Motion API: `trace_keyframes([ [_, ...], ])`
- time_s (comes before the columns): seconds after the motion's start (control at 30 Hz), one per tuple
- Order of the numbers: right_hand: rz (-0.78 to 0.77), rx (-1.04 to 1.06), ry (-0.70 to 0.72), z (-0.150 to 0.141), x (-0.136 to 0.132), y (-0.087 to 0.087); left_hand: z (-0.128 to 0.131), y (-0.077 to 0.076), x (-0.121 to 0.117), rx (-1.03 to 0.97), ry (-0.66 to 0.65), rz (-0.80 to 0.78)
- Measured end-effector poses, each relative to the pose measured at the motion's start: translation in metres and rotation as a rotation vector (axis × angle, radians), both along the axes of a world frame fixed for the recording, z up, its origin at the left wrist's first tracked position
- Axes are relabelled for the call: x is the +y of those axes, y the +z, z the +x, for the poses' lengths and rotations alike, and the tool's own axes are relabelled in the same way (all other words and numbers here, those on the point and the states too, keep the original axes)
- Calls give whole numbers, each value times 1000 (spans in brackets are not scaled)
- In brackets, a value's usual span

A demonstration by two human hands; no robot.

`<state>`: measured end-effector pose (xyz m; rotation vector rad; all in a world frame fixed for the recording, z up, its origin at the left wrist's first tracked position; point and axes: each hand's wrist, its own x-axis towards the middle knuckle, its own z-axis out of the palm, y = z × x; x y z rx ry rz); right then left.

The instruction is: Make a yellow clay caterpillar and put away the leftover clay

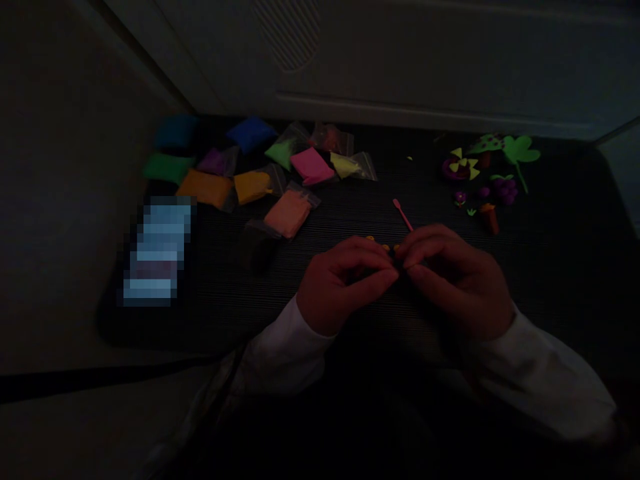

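My left hand (347,283) and my right hand (457,283) meet fingertip to fingertip low over the dark table. Each is closed in a pinch, thumb against fingers. Whatever lies between the tips is too small and dark to make out. Just beyond them are a few tiny orange-yellow pieces (370,238), partly hidden by my fingers. A pink modelling tool (403,215) with a flattened end lies right behind my right hand, its lower part covered by that hand.
Several bags of coloured modelling clay, including a pink one (313,167) and a peach one (289,212), lie back left. A lit phone (157,253) with a blurred screen is at the left. Small clay figures, among them a purple grape bunch (505,191) and a green flower (521,150), sit back right.
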<state>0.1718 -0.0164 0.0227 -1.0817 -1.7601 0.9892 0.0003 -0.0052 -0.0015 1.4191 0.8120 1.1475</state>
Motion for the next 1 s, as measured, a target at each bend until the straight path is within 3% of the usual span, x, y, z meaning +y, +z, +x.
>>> trace_keyframes([
  [0.33,5,-35,5,-2,0,-1,0,-1,0,11,6,-4],
  [0.8,158,-123,-12,1,3,-3,0,-2,1,11,15,-14],
  [1.0,60,-39,-31,0,0,0,0,0,-1,8,17,-18],
])
